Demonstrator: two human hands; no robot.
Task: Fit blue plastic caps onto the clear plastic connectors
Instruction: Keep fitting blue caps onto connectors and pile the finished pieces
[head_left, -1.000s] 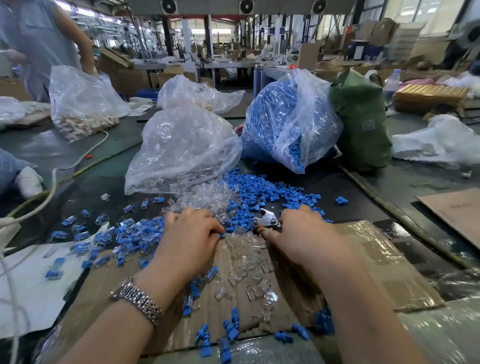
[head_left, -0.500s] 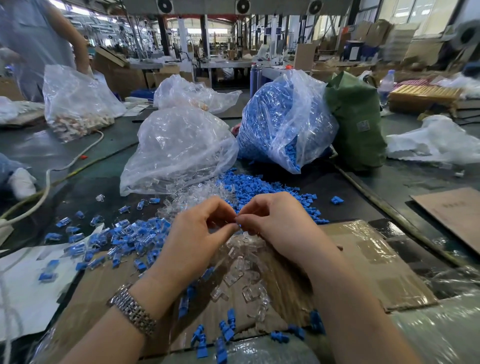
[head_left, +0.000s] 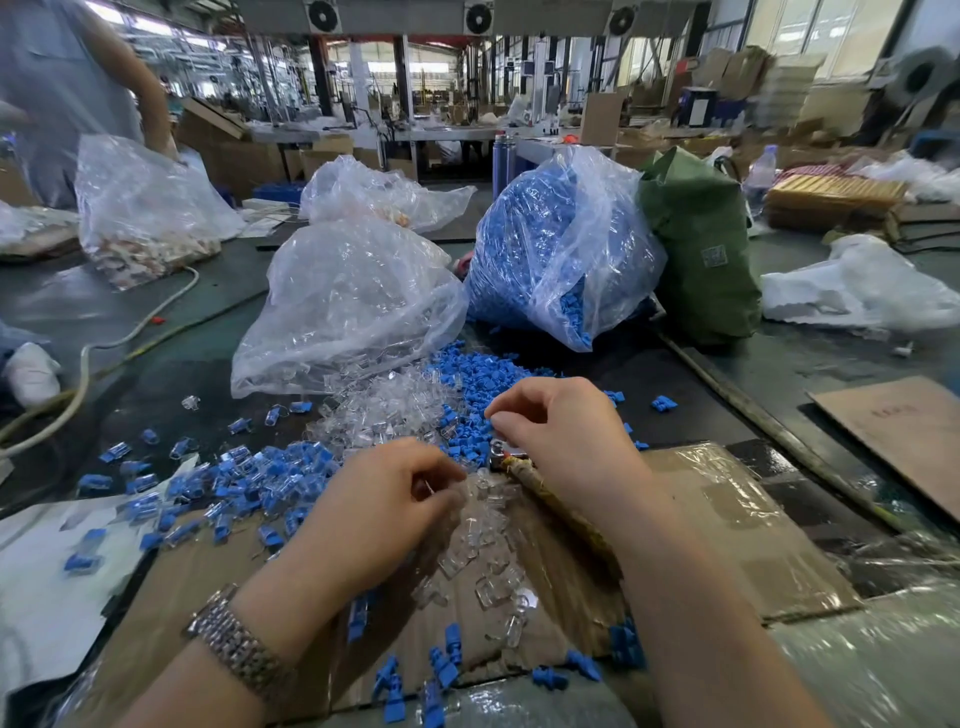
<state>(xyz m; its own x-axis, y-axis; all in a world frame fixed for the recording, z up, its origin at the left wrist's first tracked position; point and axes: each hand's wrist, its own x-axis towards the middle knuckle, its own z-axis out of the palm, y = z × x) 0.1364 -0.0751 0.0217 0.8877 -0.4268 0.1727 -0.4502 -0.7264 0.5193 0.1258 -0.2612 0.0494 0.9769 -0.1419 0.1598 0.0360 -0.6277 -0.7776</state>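
Taped cardboard (head_left: 727, 525), small translucent clear connectors (head_left: 483, 551) strewn, ribbed blue caps (head_left: 478, 384) heaped

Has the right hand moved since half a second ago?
Yes. The right hand has parted from the left hand, moving away to the loose blue caps.

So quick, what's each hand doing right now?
Left hand: fingers curled, pinching a clear connector.
Right hand: fingers curled over the blue caps; whether it holds one cannot be told.

Both hands (head_left: 384, 499) (head_left: 566, 431) — fingers curled — over clear connectors (head_left: 483, 545).
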